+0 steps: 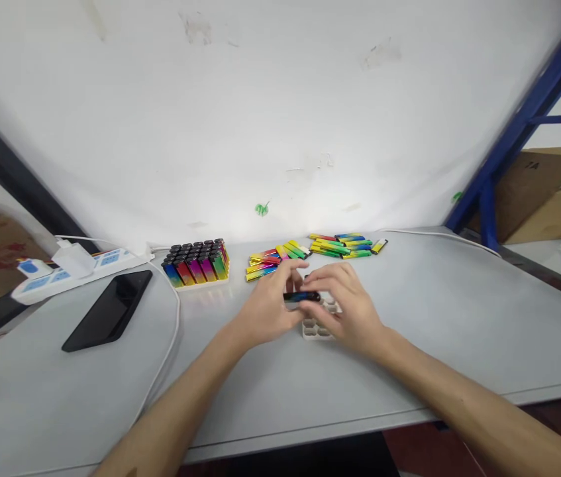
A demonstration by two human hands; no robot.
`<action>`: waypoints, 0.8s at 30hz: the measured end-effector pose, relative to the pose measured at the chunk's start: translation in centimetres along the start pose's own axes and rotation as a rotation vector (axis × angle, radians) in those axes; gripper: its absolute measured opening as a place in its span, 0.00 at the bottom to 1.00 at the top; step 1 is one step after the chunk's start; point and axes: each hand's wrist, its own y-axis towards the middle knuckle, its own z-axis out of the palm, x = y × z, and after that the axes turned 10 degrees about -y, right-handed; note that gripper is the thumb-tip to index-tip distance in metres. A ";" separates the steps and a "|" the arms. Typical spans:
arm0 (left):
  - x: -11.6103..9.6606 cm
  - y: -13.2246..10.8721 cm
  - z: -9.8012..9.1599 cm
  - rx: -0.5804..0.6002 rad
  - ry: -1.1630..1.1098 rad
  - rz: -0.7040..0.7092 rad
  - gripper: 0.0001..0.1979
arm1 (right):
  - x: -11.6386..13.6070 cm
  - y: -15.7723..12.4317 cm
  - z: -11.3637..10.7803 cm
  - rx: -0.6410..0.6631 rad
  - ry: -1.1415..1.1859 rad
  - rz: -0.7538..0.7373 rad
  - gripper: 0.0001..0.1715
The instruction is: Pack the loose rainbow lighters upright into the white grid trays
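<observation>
Between my two hands is a slim, glossy black-and-blue lighter-like stick (302, 297), held level. My left hand (273, 301) is closed around its left end, and its fingertips are partly hidden. At the other end my right hand (347, 305) pinches it between thumb and fingers. Just under my hands a white tray (316, 334) with rows of oval slots sits on the table, its far part covered by my right hand. Behind my left hand lies a loose pile of shiny multicoloured sticks (261, 257). A second pile of similar sticks (332, 246) lies further right, near the wall.
A filled rack of upright, black-topped coloured sticks (195, 265) stands left of my hands. Further left are a black phone (108, 310), a power strip (69, 273) with a white plug, and a white cable (173, 331) crossing the grey table (439, 318). Cardboard boxes (528, 195) stand beyond the blue frame.
</observation>
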 end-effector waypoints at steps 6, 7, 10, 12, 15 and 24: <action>0.9 0.2 0.0 -0.100 0.094 -0.098 0.22 | -3.2 0.8 -0.6 -0.267 0.542 0.753 0.15; 1.1 0.2 0.1 -0.060 0.104 -0.133 0.22 | -3.8 1.0 -0.8 -0.294 0.612 0.814 0.17; 1.4 0.1 0.3 0.089 0.162 -0.216 0.25 | -5.3 1.4 -1.3 -0.317 0.726 0.963 0.19; 1.5 0.0 0.5 0.174 0.205 -0.252 0.28 | -5.9 1.5 -1.4 -0.299 0.745 1.047 0.17; 1.5 -0.1 0.6 0.268 0.245 -0.255 0.30 | -6.4 1.3 -1.3 -0.243 0.769 1.141 0.13; 1.2 -0.4 0.4 0.391 0.287 -0.213 0.34 | -7.7 0.4 -0.8 -0.082 0.745 1.255 0.18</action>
